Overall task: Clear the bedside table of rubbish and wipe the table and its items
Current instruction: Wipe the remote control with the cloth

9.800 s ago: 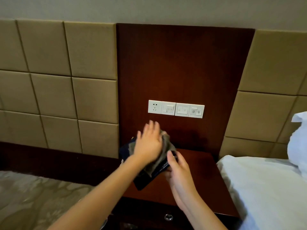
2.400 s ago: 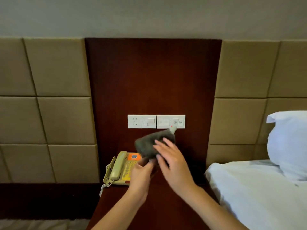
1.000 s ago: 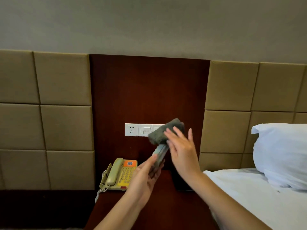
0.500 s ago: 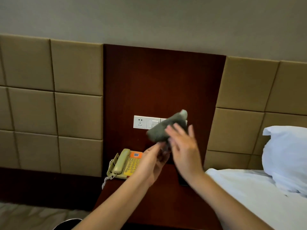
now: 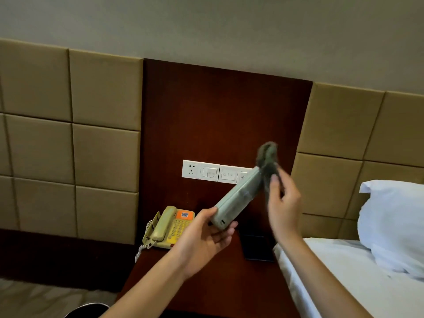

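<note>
Standing right behind them here. Closest to me there's the dark rim of a bin (image 5: 87, 309) down on the floor, then the bare front stretch of the tabletop (image 5: 206, 292).

Above that, the left hand (image 5: 206, 239) has its fingers and thumb curled round the bottom end of a pale grey-green remote (image 5: 236, 198). It's held in the air over the middle of the tabletop, with its top end tilted up and to the right.

What's changed: half a second ago the grey cloth (image 5: 267, 161) was bunched over the upper half of the remote. Now it has slid off to the very tip and that whole side of the remote is showing. The right hand (image 5: 283, 203) pinches the cloth there, right against the remote's top end. Looks to me like that wiping pass is about finished, so I'd guess the remote either gets flipped or goes back down.

Further back, the yellow telephone (image 5: 169, 228) sits at the far left corner of the tabletop. A dark flat thing (image 5: 257, 249) lies by the right edge, next to the bed. Can't tell whether those have been wiped. The switch plate (image 5: 206, 172) is on the wooden panel behind.
</note>
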Available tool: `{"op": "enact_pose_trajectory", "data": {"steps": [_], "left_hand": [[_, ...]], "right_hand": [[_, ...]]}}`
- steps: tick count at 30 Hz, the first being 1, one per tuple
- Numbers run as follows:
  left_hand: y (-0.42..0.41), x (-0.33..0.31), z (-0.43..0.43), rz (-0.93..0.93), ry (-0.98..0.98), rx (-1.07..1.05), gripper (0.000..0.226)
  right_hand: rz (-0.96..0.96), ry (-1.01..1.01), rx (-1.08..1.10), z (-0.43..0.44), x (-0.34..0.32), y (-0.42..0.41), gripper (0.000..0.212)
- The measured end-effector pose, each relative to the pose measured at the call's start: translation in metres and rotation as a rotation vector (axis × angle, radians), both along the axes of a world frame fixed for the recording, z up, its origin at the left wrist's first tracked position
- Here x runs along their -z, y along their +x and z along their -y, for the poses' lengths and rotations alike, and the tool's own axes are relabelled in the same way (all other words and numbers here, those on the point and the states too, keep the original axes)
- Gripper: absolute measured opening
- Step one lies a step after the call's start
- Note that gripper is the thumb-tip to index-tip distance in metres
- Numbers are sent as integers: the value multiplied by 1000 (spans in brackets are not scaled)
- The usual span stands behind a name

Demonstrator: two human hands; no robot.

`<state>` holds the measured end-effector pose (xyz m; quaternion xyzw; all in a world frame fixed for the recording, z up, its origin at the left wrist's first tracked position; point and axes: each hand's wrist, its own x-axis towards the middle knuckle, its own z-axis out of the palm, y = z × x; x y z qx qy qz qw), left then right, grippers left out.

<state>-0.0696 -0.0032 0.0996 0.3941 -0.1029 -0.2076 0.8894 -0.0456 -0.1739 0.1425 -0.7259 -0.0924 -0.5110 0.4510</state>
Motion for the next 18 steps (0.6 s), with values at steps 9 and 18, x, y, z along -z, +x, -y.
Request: {"op": "enact_pose_trajectory", "data": {"steps": [9,18], "left_hand": [[6,-12,3,69,-101,-69,38],[-1,-13,-7,-25,-8,31,33]], "right_hand": [[97,-561,-95,-63,58,-18,35],[-41,-448,74,-46,29,1,38]]}}
